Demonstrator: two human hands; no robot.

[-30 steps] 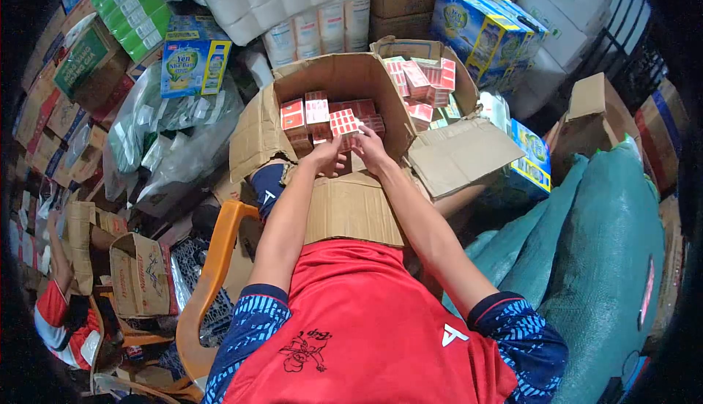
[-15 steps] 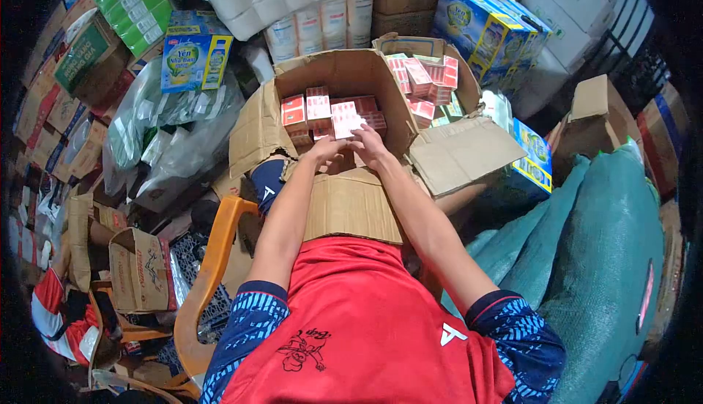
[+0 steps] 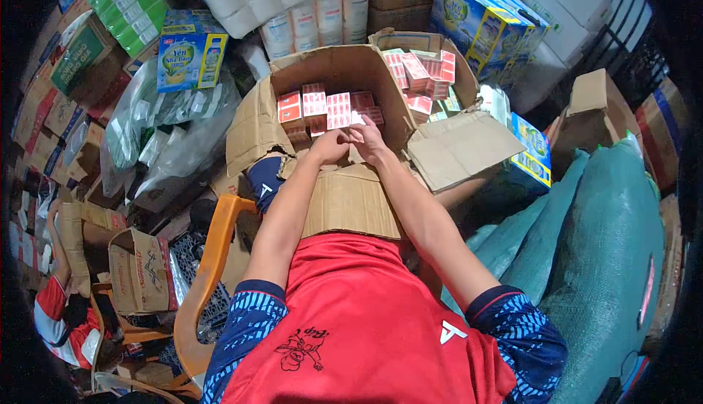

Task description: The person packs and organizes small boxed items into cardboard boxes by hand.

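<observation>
An open cardboard box (image 3: 333,60) stands right in front of my body. Several stacks of small red-and-white packs (image 3: 338,110) fill its far part. Over the near side of the box, my left hand (image 3: 332,147) has its fingers curled in and meets the other hand. My right hand (image 3: 367,142) is bent beside it, with the fingers drawn together near a small bright white piece at the fingertips. What the two hands pinch is too small and partly hidden to name. A near flap (image 3: 351,200) of the box lies under my forearms.
A second open box (image 3: 469,151) with similar packs adjoins on the right. Green woven sacks (image 3: 597,257) stand at my right, an orange chair arm (image 3: 209,276) at my left. Blue drink cartons (image 3: 192,61) and wrapped paper rolls (image 3: 318,23) are behind. Another person's sleeve (image 3: 55,301) shows at far left.
The white-and-red pack stack near my fingers now sits slightly farther left, clear of my right fingertips. My hands have drawn closer together. The other person's arm at far left has risen.
</observation>
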